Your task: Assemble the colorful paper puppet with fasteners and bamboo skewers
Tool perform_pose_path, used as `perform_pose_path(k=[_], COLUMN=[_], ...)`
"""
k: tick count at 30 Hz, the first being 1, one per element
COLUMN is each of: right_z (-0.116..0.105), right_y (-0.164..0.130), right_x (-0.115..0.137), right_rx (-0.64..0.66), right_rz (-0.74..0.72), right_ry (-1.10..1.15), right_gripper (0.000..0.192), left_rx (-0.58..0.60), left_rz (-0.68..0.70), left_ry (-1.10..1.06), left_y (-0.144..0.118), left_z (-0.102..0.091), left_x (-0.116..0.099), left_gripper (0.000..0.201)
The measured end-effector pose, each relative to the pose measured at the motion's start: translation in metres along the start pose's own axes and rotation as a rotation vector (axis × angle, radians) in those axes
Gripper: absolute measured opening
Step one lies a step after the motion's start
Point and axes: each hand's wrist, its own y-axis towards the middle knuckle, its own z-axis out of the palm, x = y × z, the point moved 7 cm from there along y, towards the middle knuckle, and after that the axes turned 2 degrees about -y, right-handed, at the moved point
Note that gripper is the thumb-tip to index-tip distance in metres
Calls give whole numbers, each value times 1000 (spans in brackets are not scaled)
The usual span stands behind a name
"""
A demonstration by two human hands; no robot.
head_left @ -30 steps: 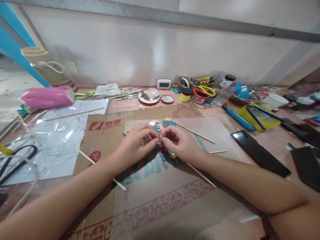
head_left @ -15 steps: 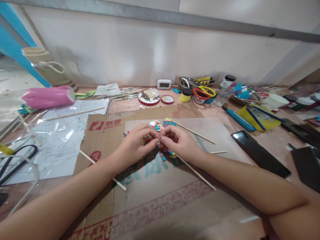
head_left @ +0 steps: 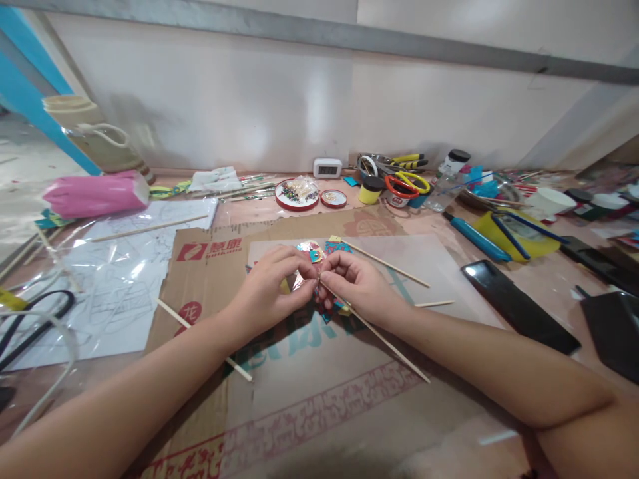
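My left hand (head_left: 267,286) and my right hand (head_left: 357,283) meet over a flattened cardboard sheet (head_left: 299,386). Between the fingertips sits a small colourful paper piece (head_left: 313,254) in red, teal and gold, pinched from both sides. A thin bamboo stick (head_left: 384,339) runs from the fingers of my right hand down to the right, under the wrist. Most of the paper piece is hidden by the fingers. A pale translucent sheet (head_left: 439,266) lies on the cardboard under the hands.
Loose bamboo sticks (head_left: 384,264) lie on the cardboard. Behind are a round red tin of beads (head_left: 297,193), its lid (head_left: 334,197), scissors (head_left: 407,181), a small clock (head_left: 327,167). Line drawings under plastic (head_left: 114,279) lie left, a pink roll (head_left: 94,193) beyond, a black phone (head_left: 519,306) right.
The stick in my right hand has shifted: its upper end came further up between the fingertips and its line swung slightly. My left fingers closed a little tighter around the paper piece.
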Motion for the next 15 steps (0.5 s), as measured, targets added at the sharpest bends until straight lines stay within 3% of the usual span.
perform_pose_path(k=[4,8,15], right_z=[0,-3,0], right_y=[-1,-5,-14], right_x=[0,9,29], right_rx=[8,-40,-69], right_rz=[-45,-190,-324], right_ry=[-53,-257,-565], right_gripper=[16,9,4], left_rx=[-8,-5,49], left_rz=[5,-7,-91], left_ry=[-8,-57,-182], left_y=[0,0,0], left_z=[-1,-1,4], left_x=[-2,-1,4], left_gripper=[5,6,7])
